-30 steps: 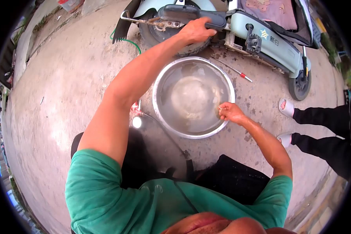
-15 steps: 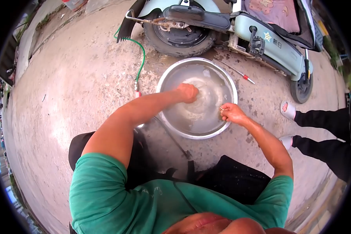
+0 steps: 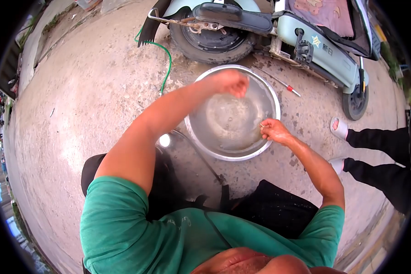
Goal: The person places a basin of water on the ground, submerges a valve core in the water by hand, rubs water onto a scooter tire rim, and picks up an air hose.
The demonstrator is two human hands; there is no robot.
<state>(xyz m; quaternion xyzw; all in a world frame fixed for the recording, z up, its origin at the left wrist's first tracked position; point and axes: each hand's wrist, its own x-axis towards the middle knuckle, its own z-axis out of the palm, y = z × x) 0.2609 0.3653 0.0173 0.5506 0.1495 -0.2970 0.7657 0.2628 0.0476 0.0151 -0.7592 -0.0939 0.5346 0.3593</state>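
A round metal basin [image 3: 236, 158] of murky, rippling water stands on the ground in front of me. Above its far side my left hand [image 3: 233, 83] is raised clear of the water, its fingers loosely bent and smeared by motion. Whether it holds anything cannot be made out. At the basin's right rim, my right hand [image 3: 275, 131] is closed in a pinch over the water. Something small and pale shows at those fingertips, too small to name.
A light-blue electric scooter [image 3: 322, 48] lies beyond the basin, its rear wheel [image 3: 214, 43] near the rim. A thin rod with a red part [image 3: 290, 88] and a green hose [image 3: 170, 64] lie on the concrete. Another person's feet in pale sandals [image 3: 339, 129] are at right.
My left hand has lifted out of the basin's middle and moved toward the far rim. The right hand keeps its pinch at the right rim.
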